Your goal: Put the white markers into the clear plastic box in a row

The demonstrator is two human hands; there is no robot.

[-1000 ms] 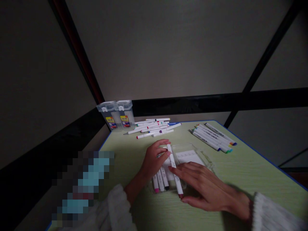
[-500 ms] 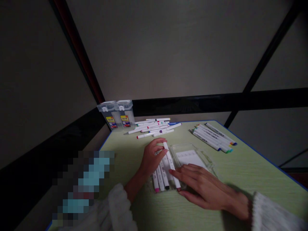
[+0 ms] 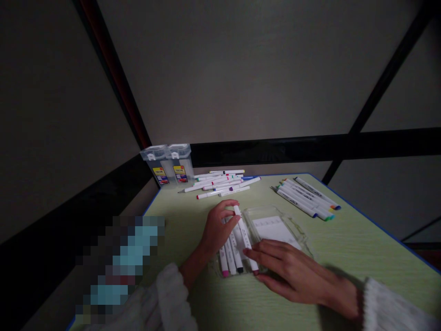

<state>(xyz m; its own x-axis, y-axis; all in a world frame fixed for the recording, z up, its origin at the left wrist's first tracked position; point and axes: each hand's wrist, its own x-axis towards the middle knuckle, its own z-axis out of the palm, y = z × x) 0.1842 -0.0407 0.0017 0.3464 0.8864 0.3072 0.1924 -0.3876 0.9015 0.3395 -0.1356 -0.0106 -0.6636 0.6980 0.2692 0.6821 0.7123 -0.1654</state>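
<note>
Left hand [image 3: 219, 226] grips maroon-capped marker [image 3: 246, 240] at 12-o'clock end | right hand [image 3: 288, 272] pinches 6-o'clock end | apparently to steady it

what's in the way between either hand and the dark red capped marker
Nothing visible: the left hand holds the marker at its far end, and the right hand touches its near end by the cap. Three other markers lie to its left, not in between.

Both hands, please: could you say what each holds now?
Left hand: holding a marker near its far end.
Right hand: holding its dark red near end.
</note>
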